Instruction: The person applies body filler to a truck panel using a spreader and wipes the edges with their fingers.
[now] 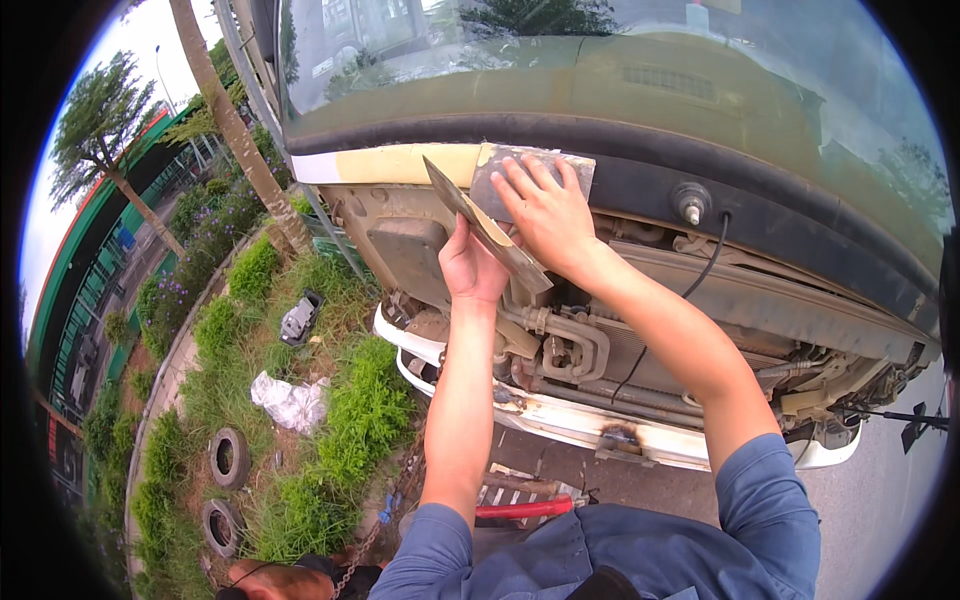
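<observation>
My left hand (470, 260) grips a thin, tilted grey-metal plate (443, 186) with a yellowish smear of paste on it, below the windshield (600, 70) of a large vehicle. My right hand (540, 215) rests with fingers spread and lying flat on a grey patched area (575, 170) of the band under the glass. A pale yellow strip (390, 163) runs left from that patch. To its right, a black band holds a wiper spindle (692, 208) and a hanging black hose (715, 250).
Below, the exposed engine front (600, 350) sits above a white bumper (560, 420). A red tool (520, 510) lies beneath. At left are grass, two tyres (228, 458), a white plastic sheet (288, 398) and a tree (240, 135). Another person's body part (260, 575) shows at bottom left.
</observation>
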Motion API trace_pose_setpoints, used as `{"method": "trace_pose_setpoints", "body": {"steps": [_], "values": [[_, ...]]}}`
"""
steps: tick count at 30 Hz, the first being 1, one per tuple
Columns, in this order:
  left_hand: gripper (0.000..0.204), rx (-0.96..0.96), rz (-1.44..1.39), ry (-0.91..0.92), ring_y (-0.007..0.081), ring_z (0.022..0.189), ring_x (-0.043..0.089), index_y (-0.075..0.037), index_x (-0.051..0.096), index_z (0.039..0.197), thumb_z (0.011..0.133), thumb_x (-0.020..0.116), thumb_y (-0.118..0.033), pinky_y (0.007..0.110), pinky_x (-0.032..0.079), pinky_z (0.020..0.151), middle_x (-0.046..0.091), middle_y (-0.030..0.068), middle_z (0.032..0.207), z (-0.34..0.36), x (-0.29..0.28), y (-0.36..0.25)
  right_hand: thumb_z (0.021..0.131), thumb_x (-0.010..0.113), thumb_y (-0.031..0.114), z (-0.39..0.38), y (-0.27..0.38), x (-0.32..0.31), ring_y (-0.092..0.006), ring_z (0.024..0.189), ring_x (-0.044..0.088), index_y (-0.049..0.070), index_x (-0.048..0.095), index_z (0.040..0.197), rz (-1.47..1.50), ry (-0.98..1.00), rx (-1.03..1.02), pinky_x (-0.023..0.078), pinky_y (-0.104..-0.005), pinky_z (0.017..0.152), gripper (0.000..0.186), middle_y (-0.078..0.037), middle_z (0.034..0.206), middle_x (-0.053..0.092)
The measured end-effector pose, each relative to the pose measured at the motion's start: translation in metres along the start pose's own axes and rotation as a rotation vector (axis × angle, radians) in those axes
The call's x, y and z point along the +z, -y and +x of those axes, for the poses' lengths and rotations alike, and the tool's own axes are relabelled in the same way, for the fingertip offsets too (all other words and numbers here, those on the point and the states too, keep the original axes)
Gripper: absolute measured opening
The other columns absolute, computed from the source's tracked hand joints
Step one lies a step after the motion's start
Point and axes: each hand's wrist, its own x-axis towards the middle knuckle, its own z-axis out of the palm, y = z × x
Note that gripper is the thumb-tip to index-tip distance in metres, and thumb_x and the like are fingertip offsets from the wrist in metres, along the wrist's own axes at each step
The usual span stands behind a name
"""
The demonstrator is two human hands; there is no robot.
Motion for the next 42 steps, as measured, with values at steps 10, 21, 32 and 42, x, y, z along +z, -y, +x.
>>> {"method": "trace_pose_setpoints", "body": {"steps": [10, 21, 32, 42], "values": [[0.025, 0.043, 0.076, -0.180, 0.0204, 0.087, 0.050, -0.012, 0.059, 0.101, 0.101, 0.045, -0.034, 0.045, 0.037, 0.093, 0.060, 0.0019, 0.082, -0.011, -0.012, -0.004, 0.077, 0.068, 0.032, -0.008, 0.020, 0.029, -0.0256, 0.131, 0.044, 0.011, 0.053, 0.131, -0.020, -0.024, 0.022, 0.028, -0.0536, 0.107, 0.061, -0.008, 0.140, 0.049], [0.027, 0.080, 0.108, -0.452, 0.0231, 0.093, 0.054, -0.013, 0.062, 0.105, 0.099, 0.048, -0.035, 0.042, 0.041, 0.091, 0.061, 0.0016, 0.083, -0.048, -0.050, 0.001, 0.085, 0.057, 0.025, -0.038, 0.048, 0.051, -0.0266, 0.131, 0.043, 0.009, 0.052, 0.133, 0.051, 0.104, -0.009, 0.029, -0.0558, 0.107, 0.051, -0.009, 0.141, 0.047], [0.030, 0.018, -0.005, -0.348, 0.0335, 0.131, 0.039, -0.009, 0.057, 0.117, 0.099, 0.049, -0.032, 0.056, 0.028, 0.110, 0.051, 0.0102, 0.136, -0.114, -0.010, 0.018, 0.081, 0.059, 0.013, -0.086, 0.057, 0.004, -0.0295, 0.120, 0.054, 0.006, 0.055, 0.129, 0.284, 0.101, 0.039, 0.041, -0.0475, 0.097, 0.049, -0.013, 0.129, 0.058], [0.040, 0.187, 0.323, -0.954, 0.0236, 0.119, 0.053, -0.004, 0.047, 0.133, 0.094, 0.056, -0.004, 0.043, 0.041, 0.104, 0.056, 0.0084, 0.129, -0.207, 0.030, 0.047, 0.099, 0.054, 0.016, -0.119, 0.034, -0.028, -0.0087, 0.102, 0.057, 0.002, 0.057, 0.122, 1.915, -0.254, 1.022, 0.045, -0.0268, 0.091, 0.027, -0.004, 0.115, 0.064]]}}
